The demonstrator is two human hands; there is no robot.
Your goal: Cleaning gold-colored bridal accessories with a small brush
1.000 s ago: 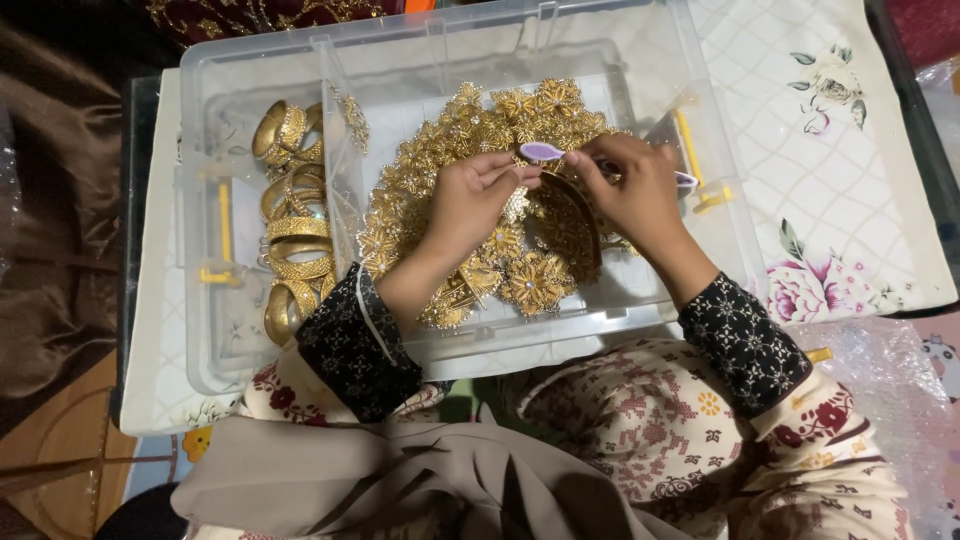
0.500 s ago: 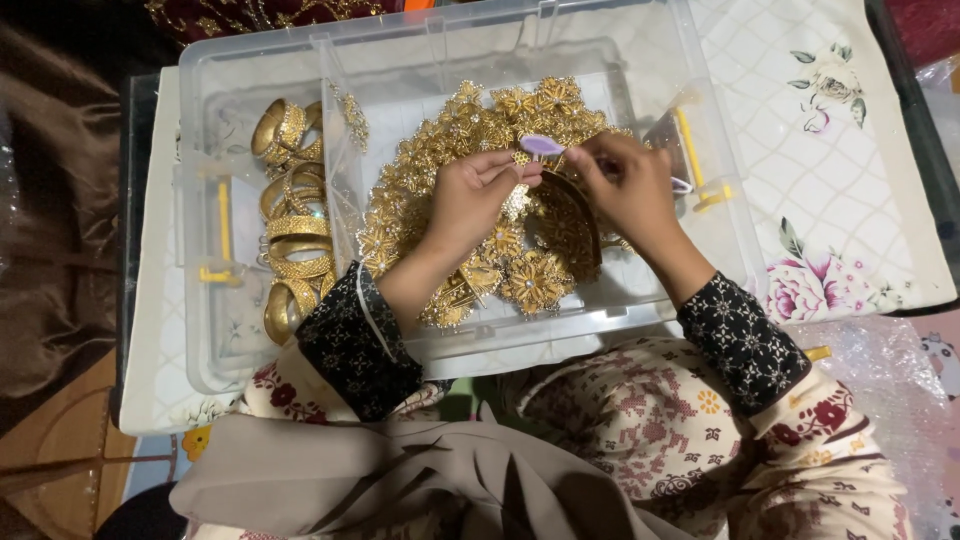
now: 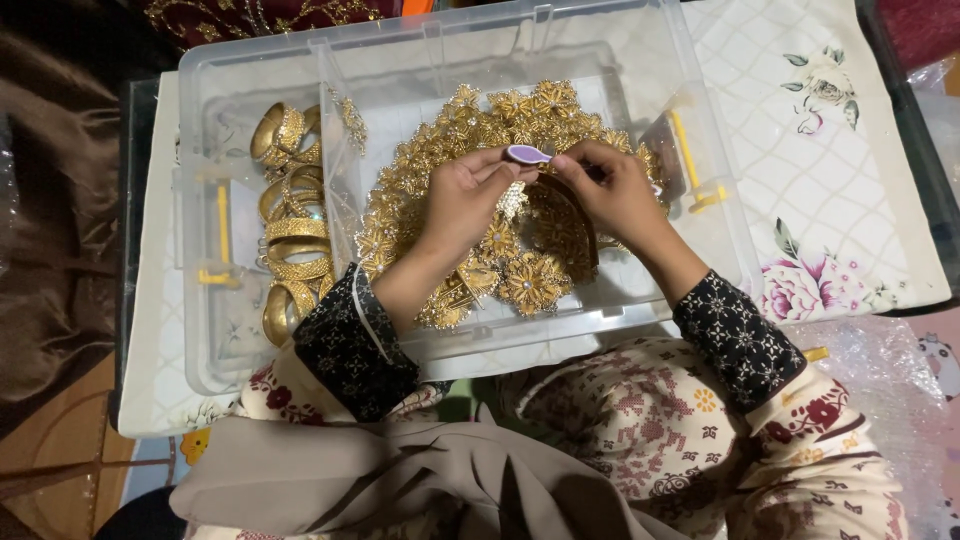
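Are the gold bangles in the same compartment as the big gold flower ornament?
No, the gold bangles lie left of a clear divider, apart from the gold flower ornament.

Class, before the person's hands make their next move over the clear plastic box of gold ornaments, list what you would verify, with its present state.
1. Small purple piece held at fingertip level between both hands: ok, it sits at the tips of the left hand and the right hand.
2. Both hands in plain view above the gold floral headpiece: ok.
3. Headpiece lying inside the large compartment of the clear plastic box: ok.
4. Gold bangles kept apart in the side compartment: ok, the divider separates them.
5. What the purple piece is: cannot tell, too small.
6. Whether the headpiece is snagged on anything beneath the hands: cannot tell, hidden.
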